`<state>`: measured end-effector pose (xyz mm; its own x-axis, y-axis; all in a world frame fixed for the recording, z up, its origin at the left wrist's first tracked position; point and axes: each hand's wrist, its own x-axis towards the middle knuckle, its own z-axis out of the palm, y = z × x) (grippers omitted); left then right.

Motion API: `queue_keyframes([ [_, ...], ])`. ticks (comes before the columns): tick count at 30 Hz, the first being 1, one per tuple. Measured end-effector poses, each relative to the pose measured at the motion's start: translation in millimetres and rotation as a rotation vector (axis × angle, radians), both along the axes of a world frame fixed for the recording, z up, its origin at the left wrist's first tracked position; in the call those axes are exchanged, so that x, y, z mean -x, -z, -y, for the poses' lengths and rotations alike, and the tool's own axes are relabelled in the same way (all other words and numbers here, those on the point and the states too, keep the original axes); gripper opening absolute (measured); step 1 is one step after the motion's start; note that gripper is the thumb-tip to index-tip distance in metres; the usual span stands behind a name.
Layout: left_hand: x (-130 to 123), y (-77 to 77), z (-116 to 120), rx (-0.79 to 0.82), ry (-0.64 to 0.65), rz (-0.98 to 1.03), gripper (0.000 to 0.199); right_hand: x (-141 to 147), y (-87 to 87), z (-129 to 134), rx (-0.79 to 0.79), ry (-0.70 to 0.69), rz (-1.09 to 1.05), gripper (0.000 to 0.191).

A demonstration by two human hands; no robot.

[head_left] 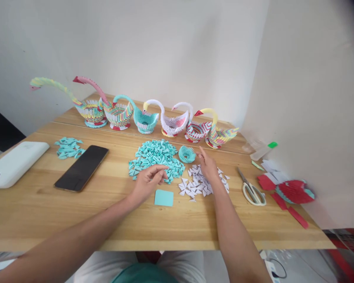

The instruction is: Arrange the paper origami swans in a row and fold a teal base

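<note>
My left hand (150, 181) is over the front of a pile of folded teal paper pieces (156, 153), thumb and fingers curved with a gap between them and nothing seen in them. A flat teal paper rectangle (164, 198) lies just in front of it. My right hand (207, 164) is above a smaller pile of white folded pieces (197, 181), its index finger extended. That fingertip is just right of a round teal ring of joined pieces (187, 154); whether they touch is unclear. Nothing shows in the right hand.
Several paper swans (146, 121) stand along the back. Leftward are a black phone (82, 168), a white power bank (17, 164) and a small teal pile (68, 147). Scissors (251, 190), red paper strips (297, 217) and a red paper model (295, 191) lie rightward.
</note>
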<state>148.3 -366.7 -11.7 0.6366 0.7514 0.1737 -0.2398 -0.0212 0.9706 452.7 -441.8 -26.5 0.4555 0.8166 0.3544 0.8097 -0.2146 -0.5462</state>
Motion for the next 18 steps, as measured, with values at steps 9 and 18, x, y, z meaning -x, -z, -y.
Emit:
queue_keyframes([
  [9, -1.4, 2.4, -0.2, -0.016, 0.0, 0.016, 0.032, -2.0, 3.4, 0.4, -0.009, -0.002, 0.02, 0.057],
  [18, -4.1, 4.4, -0.3, -0.015, 0.009, 0.001, 0.035, -3.3, 2.6, -0.8, -0.127, -0.014, 0.123, 0.054],
])
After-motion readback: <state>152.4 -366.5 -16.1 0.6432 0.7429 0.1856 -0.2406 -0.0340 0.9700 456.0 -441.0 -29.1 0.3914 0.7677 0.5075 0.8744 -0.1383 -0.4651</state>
